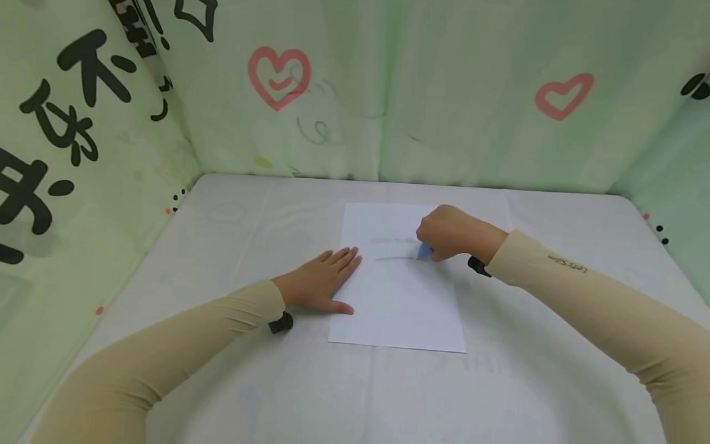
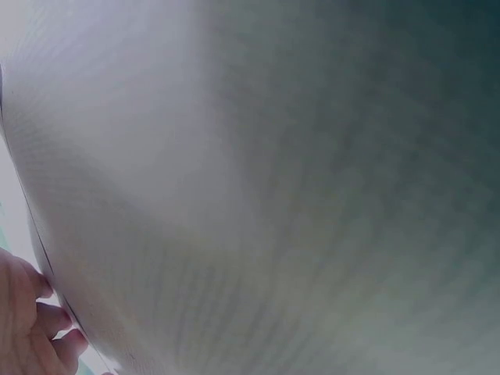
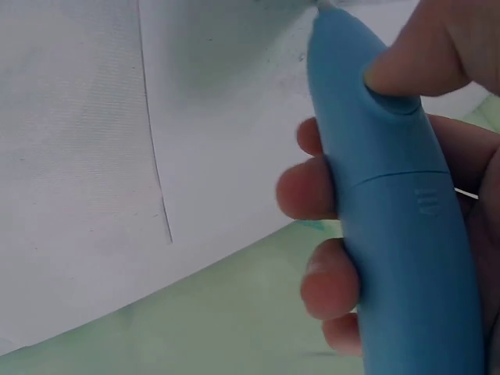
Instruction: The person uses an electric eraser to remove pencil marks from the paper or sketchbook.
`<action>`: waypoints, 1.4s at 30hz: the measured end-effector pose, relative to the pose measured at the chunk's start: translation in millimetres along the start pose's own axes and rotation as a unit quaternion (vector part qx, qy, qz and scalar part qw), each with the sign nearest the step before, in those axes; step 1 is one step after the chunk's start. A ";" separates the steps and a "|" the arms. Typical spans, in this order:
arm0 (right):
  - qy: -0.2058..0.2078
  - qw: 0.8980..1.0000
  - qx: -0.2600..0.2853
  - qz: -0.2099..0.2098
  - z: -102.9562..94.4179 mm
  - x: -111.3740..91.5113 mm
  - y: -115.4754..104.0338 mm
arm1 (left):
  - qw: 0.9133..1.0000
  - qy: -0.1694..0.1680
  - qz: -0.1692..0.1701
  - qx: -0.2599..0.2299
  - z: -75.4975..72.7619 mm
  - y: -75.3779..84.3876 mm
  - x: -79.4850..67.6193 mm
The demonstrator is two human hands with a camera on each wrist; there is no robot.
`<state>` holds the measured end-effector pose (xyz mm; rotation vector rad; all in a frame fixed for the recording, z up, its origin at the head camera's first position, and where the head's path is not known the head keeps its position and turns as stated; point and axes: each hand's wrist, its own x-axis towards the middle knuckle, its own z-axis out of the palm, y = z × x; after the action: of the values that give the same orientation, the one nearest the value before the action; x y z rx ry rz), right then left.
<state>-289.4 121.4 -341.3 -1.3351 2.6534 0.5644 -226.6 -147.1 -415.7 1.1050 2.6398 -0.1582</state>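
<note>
A white sheet of paper (image 1: 396, 311) lies on the table, with a dark pencil line (image 1: 392, 258) and a fainter, smudged line above it. My left hand (image 1: 320, 282) rests flat on the paper's left edge, fingers straight and thumb spread. My right hand (image 1: 453, 234) grips a blue electric eraser (image 3: 406, 234) over the paper's right part. In the right wrist view the thumb presses on its button and the fingers wrap round the body. Its small tip is at the paper, near the right end of the dark line. The left wrist view shows mostly blurred white surface and some fingertips.
The table (image 1: 266, 382) has a white cover. Green curtains (image 1: 460, 92) with hearts and black lettering enclose its back and sides, the left one (image 1: 127, 185) close along the table edge. Black wrist bands show at both cuffs.
</note>
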 end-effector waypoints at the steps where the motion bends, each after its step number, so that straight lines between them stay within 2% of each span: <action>1: 0.006 1.000 -0.002 -0.002 0.2 0.0 0.0 | 1.000 0.001 0.000 0.001 0.2 -0.2 -0.1; 7: -0.007 1.000 -0.003 0.001 0.6 1.8 -0.1 | 1.000 0.005 0.004 -0.003 0.9 -0.2 0.2; 13: 0.010 1.000 -0.007 0.002 0.5 4.8 -0.4 | 1.000 0.003 0.001 -0.001 0.6 -0.4 0.0; 17: -0.003 1.000 -0.004 0.005 -0.5 5.1 -0.7 | 1.000 -0.003 -0.003 0.002 -1.1 0.4 -0.1; 21: 0.015 1.000 -0.008 0.000 -1.8 6.7 -1.2 | 1.000 -0.007 -0.006 -0.001 -1.9 0.2 -0.3; 26: -0.007 1.000 -0.005 0.011 -1.3 7.7 -1.0 | 1.000 0.001 0.000 0.001 1.4 -1.5 0.8; 33: -0.007 1.000 -0.005 0.014 -1.1 7.0 -0.3 | 1.000 0.002 -0.002 0.005 1.9 -1.9 -0.2; 42: -0.010 1.000 0.022 0.014 -0.6 2.4 -1.0 | 1.000 -0.001 -0.002 0.005 -0.5 1.3 -1.9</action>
<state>-290.0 118.8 -341.7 -1.2766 2.6557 0.5175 -224.5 -147.3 -414.7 1.1030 2.6434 -0.1736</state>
